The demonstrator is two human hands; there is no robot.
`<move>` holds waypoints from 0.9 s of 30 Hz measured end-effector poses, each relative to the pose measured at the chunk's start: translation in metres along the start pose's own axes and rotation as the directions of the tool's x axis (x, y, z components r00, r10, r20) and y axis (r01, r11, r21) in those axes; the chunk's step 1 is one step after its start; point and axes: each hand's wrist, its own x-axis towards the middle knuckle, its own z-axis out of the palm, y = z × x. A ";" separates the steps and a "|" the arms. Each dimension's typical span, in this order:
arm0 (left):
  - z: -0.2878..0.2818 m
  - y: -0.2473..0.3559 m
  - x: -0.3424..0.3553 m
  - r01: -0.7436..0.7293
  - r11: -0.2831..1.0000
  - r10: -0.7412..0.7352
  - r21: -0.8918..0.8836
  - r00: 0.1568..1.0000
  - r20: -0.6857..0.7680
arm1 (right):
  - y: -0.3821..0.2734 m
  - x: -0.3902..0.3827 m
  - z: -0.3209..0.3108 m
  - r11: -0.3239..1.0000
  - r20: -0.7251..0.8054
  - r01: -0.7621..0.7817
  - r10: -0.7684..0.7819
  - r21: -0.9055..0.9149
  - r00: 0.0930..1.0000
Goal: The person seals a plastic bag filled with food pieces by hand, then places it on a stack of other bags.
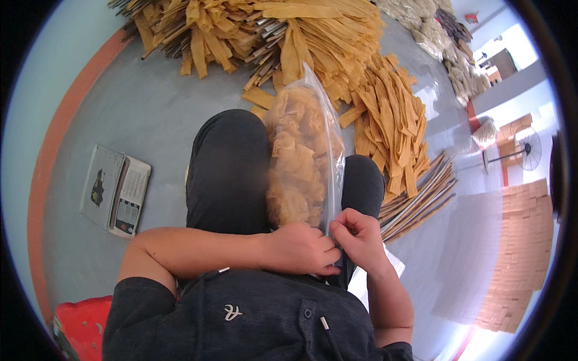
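Note:
A clear plastic bag point(299, 153) full of crumpled yellow-tan pieces lies lengthwise between my black-trousered knees, a pale strip along its right side. My left hand point(304, 249) is at the lower end of the bag, fingers curled round its edge. Just to the right, my right hand point(360, 237) pinches the same edge with thumb and forefinger. Both forearms come in low over my lap.
Long yellow strips point(325, 36) are heaped ahead, with thin sticks point(421, 198) at right. A weighing scale point(129, 195) sits on the grey floor point(90, 253) at left, near a red object point(81, 319). A fan point(527, 147) and cardboard point(512, 253) stand far right.

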 end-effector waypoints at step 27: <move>0.010 -0.006 0.005 -0.156 0.979 0.151 -0.128 0.987 -0.048 | 0.000 0.070 -0.001 0.953 -0.061 -0.050 0.072 0.299 0.996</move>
